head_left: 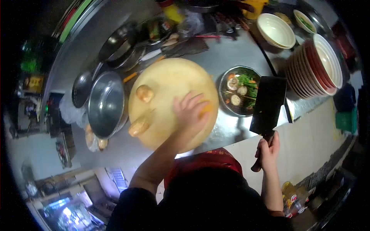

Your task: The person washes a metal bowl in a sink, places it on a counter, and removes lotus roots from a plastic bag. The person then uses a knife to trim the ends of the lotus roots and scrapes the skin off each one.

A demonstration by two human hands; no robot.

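Note:
A round wooden board (165, 81) lies on the metal counter. Over its right part is my left hand (190, 111), fingers spread and somewhat blurred, beside or over an orange piece (206, 110) that it partly covers. Two brown, root-like pieces rest on the board's left side, one upper (145, 93) and one lower (139, 126). My right hand (268, 148) is wrapped round the handle of a dark, broad cleaver (268, 104), held off the board at the right. Between board and cleaver stands a metal bowl of mixed vegetables (239, 91).
Left of the board is a large metal basin (106, 104), with a ladle (82, 89) beside it. Stacked bowls (308, 71) and a white bowl (276, 30) stand at the right. Utensils (227, 23) lie at the back. The counter's front edge runs before my body.

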